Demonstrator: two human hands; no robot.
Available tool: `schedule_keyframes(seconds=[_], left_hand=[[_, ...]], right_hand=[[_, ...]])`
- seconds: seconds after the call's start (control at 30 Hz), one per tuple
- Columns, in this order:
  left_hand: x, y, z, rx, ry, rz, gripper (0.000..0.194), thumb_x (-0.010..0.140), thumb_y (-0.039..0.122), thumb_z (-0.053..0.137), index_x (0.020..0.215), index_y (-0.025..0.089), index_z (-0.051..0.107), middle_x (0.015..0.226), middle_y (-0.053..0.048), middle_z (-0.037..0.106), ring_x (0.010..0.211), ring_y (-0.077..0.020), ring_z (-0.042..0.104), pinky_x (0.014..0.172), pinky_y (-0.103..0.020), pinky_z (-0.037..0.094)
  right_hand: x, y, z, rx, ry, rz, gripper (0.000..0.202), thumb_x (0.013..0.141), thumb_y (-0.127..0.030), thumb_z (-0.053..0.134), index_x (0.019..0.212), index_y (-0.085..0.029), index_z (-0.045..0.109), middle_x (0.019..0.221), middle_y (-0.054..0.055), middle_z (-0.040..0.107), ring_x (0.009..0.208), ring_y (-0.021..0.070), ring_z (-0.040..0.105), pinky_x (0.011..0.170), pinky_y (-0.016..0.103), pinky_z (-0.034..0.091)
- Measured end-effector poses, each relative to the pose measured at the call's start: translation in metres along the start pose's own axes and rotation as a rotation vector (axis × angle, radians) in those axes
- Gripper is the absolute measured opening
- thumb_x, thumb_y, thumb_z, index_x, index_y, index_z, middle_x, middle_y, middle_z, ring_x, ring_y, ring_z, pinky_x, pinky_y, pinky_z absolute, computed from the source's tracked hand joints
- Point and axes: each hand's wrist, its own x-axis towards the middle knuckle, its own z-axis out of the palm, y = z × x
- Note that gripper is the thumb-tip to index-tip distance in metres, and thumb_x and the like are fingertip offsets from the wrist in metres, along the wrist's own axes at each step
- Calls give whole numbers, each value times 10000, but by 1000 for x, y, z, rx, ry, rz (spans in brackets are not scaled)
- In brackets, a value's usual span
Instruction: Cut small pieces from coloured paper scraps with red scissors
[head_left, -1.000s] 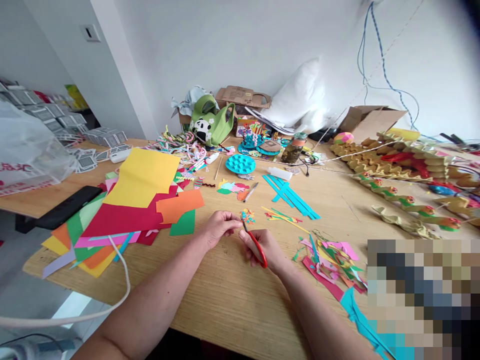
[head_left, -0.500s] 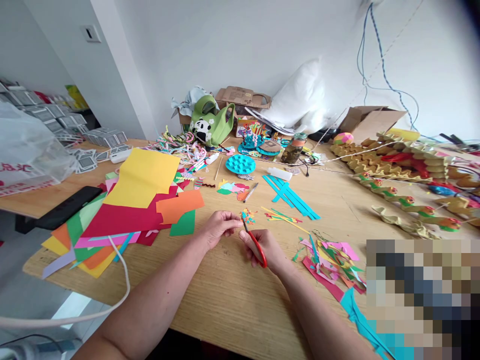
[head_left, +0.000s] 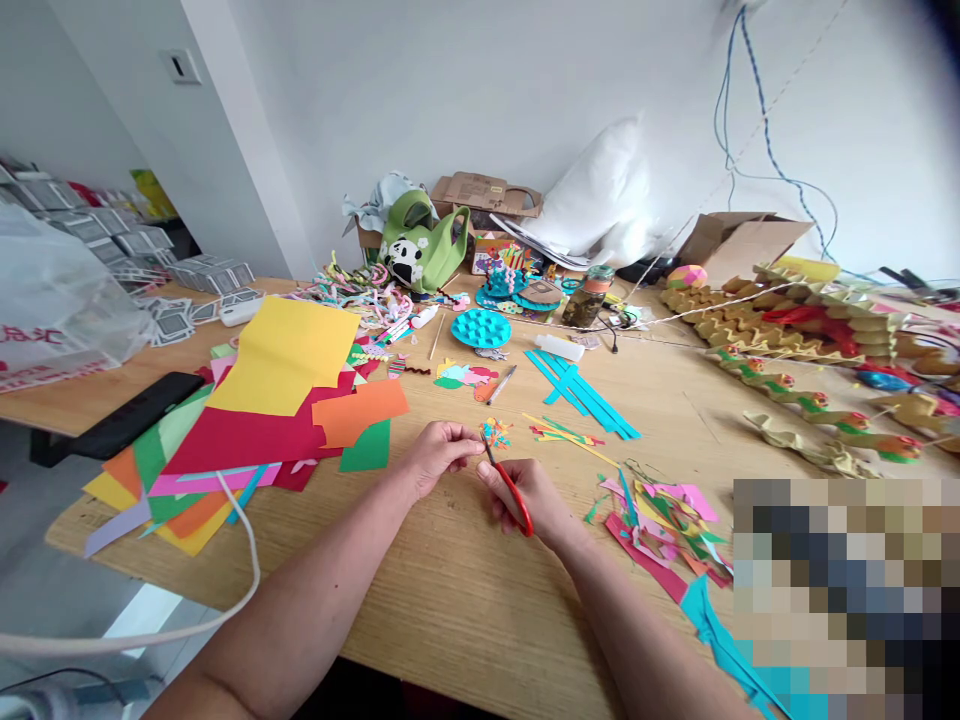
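Note:
My right hand (head_left: 525, 492) is wrapped round a pair of scissors with red handles (head_left: 516, 490). Their dark blades point up and left, the tips close to the fingertips of my left hand (head_left: 444, 458). That hand is closed in a pinch; whatever it holds is too small to make out. Just beyond the blades lies a small heap of tiny coloured paper bits (head_left: 496, 433). Right of the heap are thin strips of yellow, green and red paper (head_left: 562, 432). Farther back sit cut paper shapes (head_left: 466, 376) and a pen (head_left: 502, 385).
Coloured paper sheets (head_left: 289, 355) are piled at left. Blue strips (head_left: 581, 390) and a blue bumpy disc (head_left: 481, 328) lie farther back. Paper scraps (head_left: 667, 520) are near my right forearm. A glass jar (head_left: 589, 297) and egg-carton pieces (head_left: 795, 320) stand at the back and right.
The scissors' blades have shifted very slightly at the left fingertips. Both hands stay in nearly the same place, and the things on the table have not moved.

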Motion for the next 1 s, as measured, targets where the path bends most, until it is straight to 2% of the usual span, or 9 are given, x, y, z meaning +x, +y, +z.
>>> schedule_keyframes(seconds=[0.57,0.63,0.73,0.83,1.0], left_hand=[[0,-2,-2,-42,28,-26,209,570,290,737,676,132,650,539,26,538,492,-65,425,486,-218,270],[0,-1,-2,-41,23,-19,206,575,291,739,672,133,651,543,23,537,496,-65,421,483,-219,266],[-1,0,-1,-24,-11,-4,210,586,307,742,671,132,660,553,15,546,494,-63,399,469,-225,234],[-2,1,0,12,-44,12,245,590,335,757,692,127,677,555,16,542,500,-64,392,475,-229,228],[-4,0,2,116,-52,-13,315,571,378,786,729,125,689,599,4,590,533,-81,442,511,-235,273]], right_hand=[[1,3,-1,-18,9,-10,533,763,-634,592,512,-181,466,406,-16,519,307,105,484,319,190,290],[2,2,-1,0,51,-18,524,757,-636,593,520,-186,467,416,-15,519,316,112,489,323,199,290],[4,0,-3,25,186,-48,485,739,-621,619,553,-189,496,443,-7,531,351,122,496,355,217,331],[6,0,-6,39,306,-114,397,731,-560,653,674,-177,566,526,17,585,452,149,542,422,236,394],[7,1,-7,83,379,-261,305,716,-424,682,852,-167,592,732,48,629,640,176,583,568,268,465]])
